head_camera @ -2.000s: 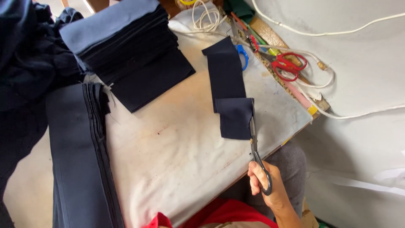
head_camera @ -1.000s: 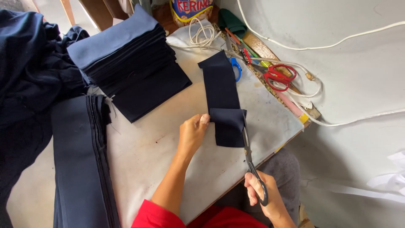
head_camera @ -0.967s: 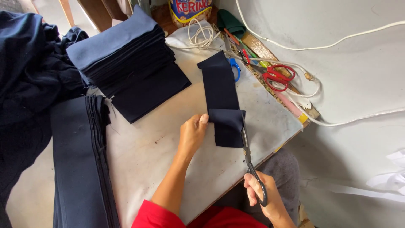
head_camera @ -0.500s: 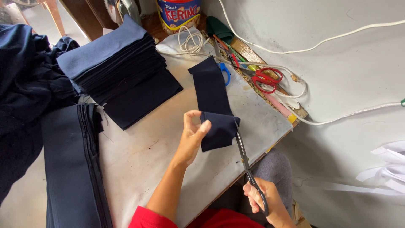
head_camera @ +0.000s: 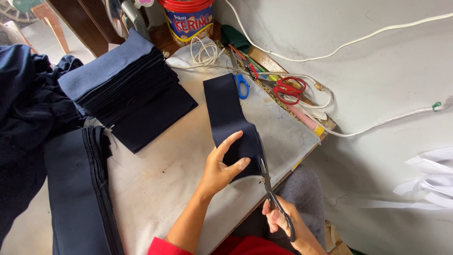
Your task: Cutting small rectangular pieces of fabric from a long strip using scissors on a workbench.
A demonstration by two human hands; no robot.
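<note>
We see a long navy fabric strip (head_camera: 225, 111) lying toward the table's (head_camera: 155, 184) right edge, near end folded and lifted; black-handled scissors (head_camera: 272, 198) meet its right side.

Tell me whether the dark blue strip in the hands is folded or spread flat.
Folded at the near end: the fabric strip doubles over under the left hand, while its far part lies flat on the table.

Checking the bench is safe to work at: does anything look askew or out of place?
Only clutter: red-handled scissors and blue-handled scissors lie tangled among white cords at the table's far edge. The stacked dark fabric sits neatly.
</note>
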